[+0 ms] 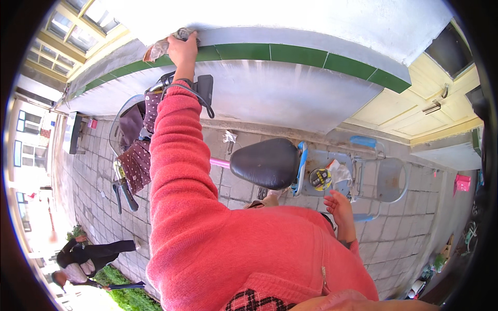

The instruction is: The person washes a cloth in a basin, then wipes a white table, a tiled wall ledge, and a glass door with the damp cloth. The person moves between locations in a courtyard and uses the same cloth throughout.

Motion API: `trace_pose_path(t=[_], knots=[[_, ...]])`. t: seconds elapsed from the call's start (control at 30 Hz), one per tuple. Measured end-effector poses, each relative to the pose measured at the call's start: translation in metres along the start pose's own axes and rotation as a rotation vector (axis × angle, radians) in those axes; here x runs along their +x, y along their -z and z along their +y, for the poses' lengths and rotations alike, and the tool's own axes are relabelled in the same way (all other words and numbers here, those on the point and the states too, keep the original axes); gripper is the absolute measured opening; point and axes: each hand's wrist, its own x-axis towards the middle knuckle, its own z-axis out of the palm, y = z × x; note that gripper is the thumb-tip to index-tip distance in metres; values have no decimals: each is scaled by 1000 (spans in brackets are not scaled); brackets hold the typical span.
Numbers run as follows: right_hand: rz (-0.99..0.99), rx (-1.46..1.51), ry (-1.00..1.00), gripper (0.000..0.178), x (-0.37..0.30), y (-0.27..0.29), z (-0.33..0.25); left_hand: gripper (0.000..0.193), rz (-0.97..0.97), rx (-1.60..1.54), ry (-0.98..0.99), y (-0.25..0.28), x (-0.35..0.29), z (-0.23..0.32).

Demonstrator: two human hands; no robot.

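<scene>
My left hand (182,51) is stretched far forward to a window ledge (249,37) with a green tiled front edge. Its fingers are closed on a crumpled, brownish-grey rag (157,50) lying along that ledge. My right hand (339,205) hangs low beside my body, fingers loosely apart and nothing in them. It is nearest to the rear carrier of a bicycle, where a round black-and-yellow item (320,179) and a crumpled white-and-orange wrapper (340,172) lie.
The bicycle's black saddle (264,164) and dotted handlebar covers (136,168) stand between me and the wall. A pale yellow door (415,111) is at right. Another person (85,259) is on the paving at lower left, near green plants (124,295).
</scene>
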Motion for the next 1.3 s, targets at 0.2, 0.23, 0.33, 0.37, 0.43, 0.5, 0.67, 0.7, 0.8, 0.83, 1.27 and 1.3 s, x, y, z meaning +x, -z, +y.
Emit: trace_pose_path(t=[0.2, 0.23, 0.33, 0.37, 0.43, 0.5, 0.67, 0.7, 0.8, 0.83, 1.27, 1.3], knots=[[-40, 13, 18, 34, 20, -14, -9, 57, -158, -1, -363, -5, -98, 88], [-46, 8, 24, 34, 22, -15, -11, 55, -168, -10, -421, -9, -116, 104], [-85, 44, 53, 33, 23, -13, -11, 55, -233, -127, -544, -22, -172, 155], [-129, 86, 79, 32, 21, -10, -11, 55, -259, -168, -577, -25, -192, 173], [-65, 96, 55, 31, 14, 1, -8, 57, -350, -240, -623, -31, -228, 211], [-14, 130, 22, 30, 5, 16, -4, 61, -474, -298, -639, -34, -259, 246], [-46, 359, 106, 31, -25, 58, 0, 52, -560, -624, -648, -43, -310, 300], [-52, 427, 124, 31, -31, 64, -1, 51, -583, -560, -623, -48, -317, 305], [-79, 287, 93, 32, -46, 78, -5, 45, -487, -414, -738, -68, -340, 324], [-44, 257, 88, 32, -50, 82, -7, 44, -445, -453, -751, -76, -348, 331], [13, 146, 79, 37, -47, 99, -18, 38, -585, -546, -1133, -121, -424, 408], [10, 133, 90, 37, -46, 98, -17, 37, -559, -476, -1224, -118, -424, 404]])
